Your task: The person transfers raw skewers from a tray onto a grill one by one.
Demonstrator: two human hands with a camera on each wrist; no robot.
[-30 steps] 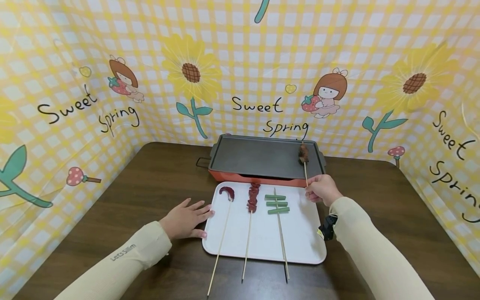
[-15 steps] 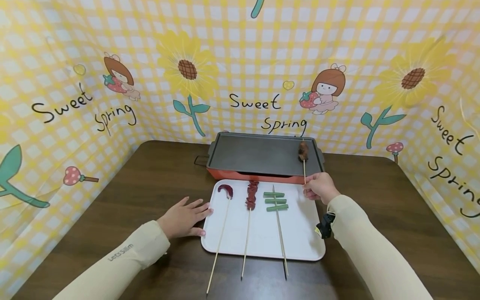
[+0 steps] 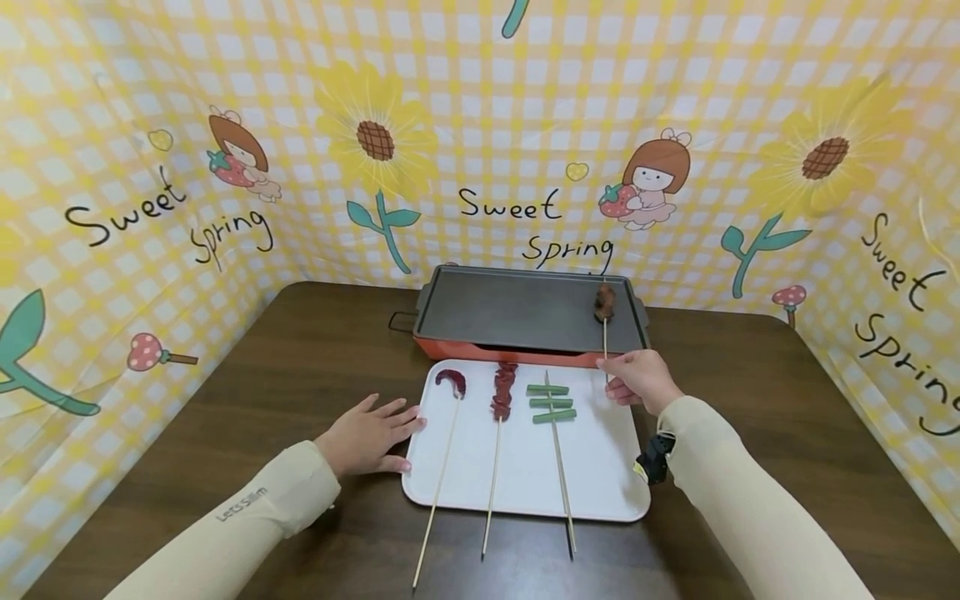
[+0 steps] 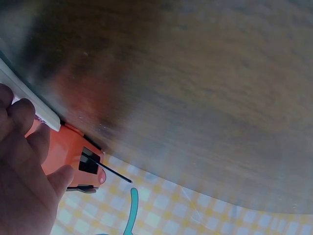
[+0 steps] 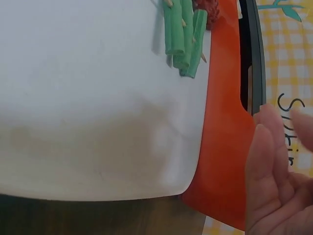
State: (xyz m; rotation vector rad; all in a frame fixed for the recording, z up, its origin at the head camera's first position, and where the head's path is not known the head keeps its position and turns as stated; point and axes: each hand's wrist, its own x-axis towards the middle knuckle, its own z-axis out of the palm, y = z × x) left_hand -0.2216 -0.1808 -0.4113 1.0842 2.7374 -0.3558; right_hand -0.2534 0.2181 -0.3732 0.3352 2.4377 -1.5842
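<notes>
My right hand [image 3: 640,382] pinches the bamboo stick of a brown meat skewer [image 3: 604,304] in the head view. The meat lies over the right end of the dark griddle plate [image 3: 510,308]. In the right wrist view the fingers [image 5: 266,161] show at the right edge, the stick out of sight. My left hand [image 3: 370,436] lies with fingers spread at the left rim of the white tray [image 3: 525,492]. On the tray lie a dark red curled skewer [image 3: 453,382], a red folded-meat skewer [image 3: 503,392] and a green-stalk skewer [image 3: 552,403].
The griddle's orange base [image 3: 450,348] stands right behind the tray, with a black wire handle [image 3: 401,320] at its left. The skewers' sticks reach past the tray's front rim over the wooden table [image 3: 247,383]. A checked cloth [image 3: 480,125] hangs behind and at both sides.
The right hand's fingers have shifted on the stick, and the meat skewer has swung slightly left on the griddle. My left hand stays at the tray rim.
</notes>
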